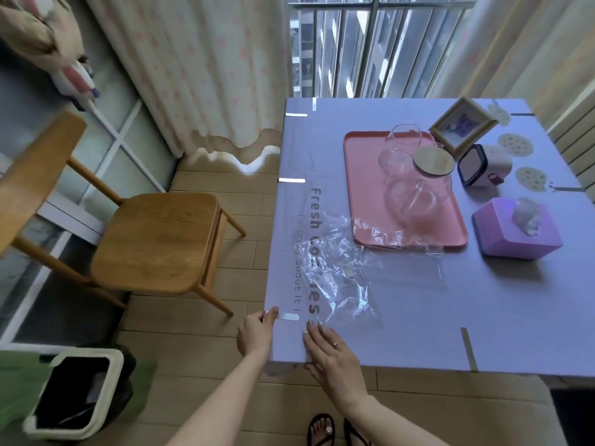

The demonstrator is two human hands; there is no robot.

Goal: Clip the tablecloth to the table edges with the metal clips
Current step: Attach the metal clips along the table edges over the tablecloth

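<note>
A lilac tablecloth [418,300] with printed words covers the square table. Metal clips sit along its edges: one at the near left edge [288,316], one at mid left [291,180], one at far left [296,115], one on the far edge [314,104] and one on the near edge [468,348]. My left hand [256,331] grips the left table edge right beside the near-left clip, fingertips touching its end. My right hand [331,349] lies flat with straight fingers on the cloth at the near left corner.
Crumpled clear plastic wrap [338,272] lies on the cloth. A pink tray [354,188] holds glass jugs; a photo frame [462,125], small white appliance [483,165] and purple tissue box [515,230] stand to the right. A wooden chair [154,239] and bin [80,391] stand left.
</note>
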